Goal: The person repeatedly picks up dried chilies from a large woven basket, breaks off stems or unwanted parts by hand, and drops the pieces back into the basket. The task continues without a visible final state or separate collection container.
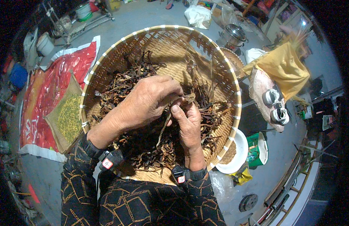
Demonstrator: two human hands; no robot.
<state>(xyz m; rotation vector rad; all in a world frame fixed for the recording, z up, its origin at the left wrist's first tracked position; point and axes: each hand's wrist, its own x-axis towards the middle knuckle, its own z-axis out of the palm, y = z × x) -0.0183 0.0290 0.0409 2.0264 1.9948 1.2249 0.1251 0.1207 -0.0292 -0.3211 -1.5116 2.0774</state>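
Observation:
Over a large round woven bamboo basket (174, 53), my two hands meet near the middle. A dried, shrivelled brown strip (164, 131) hangs down from between them, and a paler curled end of dried material (189, 98) sticks out at the fingertips. My left hand (154, 97) bends over from the left, its fingertips pinching the strip; they are partly hidden behind its back. My right hand (188, 121) holds the same piece between thumb and fingers. Beneath them lies a heap of dark dried strips (129, 79), perhaps dried vegetable. More strips (211, 115) lie to the right.
Left of the basket, a burlap sack piece (53, 117) with yellow grains (69, 118) lies on red plastic sheeting (41, 93). At right are a white basin (242, 147), a green bag (256, 149), shoes (279, 115) and a yellow cloth (287, 70). A lidded metal pot (233, 35) stands behind.

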